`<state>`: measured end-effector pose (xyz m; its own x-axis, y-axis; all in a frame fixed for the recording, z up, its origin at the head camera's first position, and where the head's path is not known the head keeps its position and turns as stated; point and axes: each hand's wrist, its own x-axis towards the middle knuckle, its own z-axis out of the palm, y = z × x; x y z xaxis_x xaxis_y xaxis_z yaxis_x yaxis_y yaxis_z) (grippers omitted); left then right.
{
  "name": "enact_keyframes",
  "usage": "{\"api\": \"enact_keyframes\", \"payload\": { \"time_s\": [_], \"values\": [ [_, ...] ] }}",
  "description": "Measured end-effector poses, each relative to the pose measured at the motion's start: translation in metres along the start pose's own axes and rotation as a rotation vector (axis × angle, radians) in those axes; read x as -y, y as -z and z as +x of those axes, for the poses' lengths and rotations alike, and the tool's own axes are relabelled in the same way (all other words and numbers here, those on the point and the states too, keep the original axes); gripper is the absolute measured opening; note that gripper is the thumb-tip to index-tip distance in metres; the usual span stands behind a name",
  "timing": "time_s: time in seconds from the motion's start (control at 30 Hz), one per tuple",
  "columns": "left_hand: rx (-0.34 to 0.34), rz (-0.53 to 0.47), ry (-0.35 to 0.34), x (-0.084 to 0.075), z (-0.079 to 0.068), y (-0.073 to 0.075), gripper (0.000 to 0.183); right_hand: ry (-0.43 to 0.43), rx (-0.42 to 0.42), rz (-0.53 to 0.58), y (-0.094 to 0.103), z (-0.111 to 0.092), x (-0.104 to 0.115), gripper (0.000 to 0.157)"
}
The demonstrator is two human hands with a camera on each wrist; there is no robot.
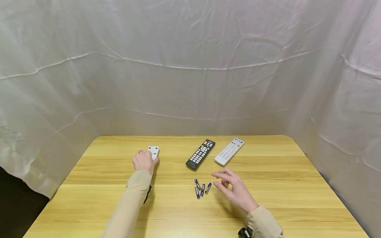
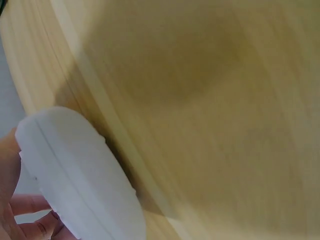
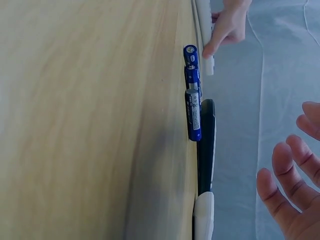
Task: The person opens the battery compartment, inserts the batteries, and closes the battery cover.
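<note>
Over the left part of the table, my left hand [image 1: 144, 160] grips a white remote control [image 1: 154, 149] by its sides; the hand covers much of its button face. Its smooth, rounded white end fills the lower left of the left wrist view, with the fingers [image 2: 31, 204] behind it. My right hand [image 1: 233, 189] hovers just right of several small blue-and-silver batteries [image 1: 202, 190], thumb and fingers loosely bent and holding nothing. In the right wrist view its fingertips [image 3: 283, 156] stand apart, well away from the batteries [image 3: 193, 115].
Behind the batteries lies a black remote control [image 1: 200, 154], and right of it a second white remote control [image 1: 229, 151], both slanted on the wooden table [image 1: 172, 213]. A pale grey curtain [image 1: 195, 93] encloses the table's back and sides.
</note>
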<state>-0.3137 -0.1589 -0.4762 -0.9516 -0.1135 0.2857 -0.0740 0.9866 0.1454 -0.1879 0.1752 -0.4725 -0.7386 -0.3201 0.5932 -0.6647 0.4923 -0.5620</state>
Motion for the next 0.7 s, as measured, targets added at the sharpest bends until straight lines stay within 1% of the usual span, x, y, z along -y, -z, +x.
{"api": "enact_keyframes", "payload": {
  "time_s": [0.2, 0.4, 0.57, 0.7],
  "values": [
    [-0.007, 0.021, -0.007, -0.0015, -0.0011, -0.0030, 0.048, -0.014, 0.007, -0.001, -0.0005, -0.0007, -0.0001, 0.030],
    [0.018, 0.047, 0.017, -0.0032, 0.0004, -0.0049, 0.047, -0.013, 0.004, 0.004, -0.0008, -0.0010, -0.0010, 0.030],
    [0.014, 0.024, 0.034, -0.0053, 0.0008, -0.0051, 0.045, -0.009, 0.000, 0.006, -0.0004, -0.0007, -0.0008, 0.029],
    [0.022, 0.018, 0.045, -0.0061, 0.0009, -0.0051, 0.049, -0.009, 0.004, 0.007, -0.0001, -0.0005, -0.0006, 0.029]
  ]
}}
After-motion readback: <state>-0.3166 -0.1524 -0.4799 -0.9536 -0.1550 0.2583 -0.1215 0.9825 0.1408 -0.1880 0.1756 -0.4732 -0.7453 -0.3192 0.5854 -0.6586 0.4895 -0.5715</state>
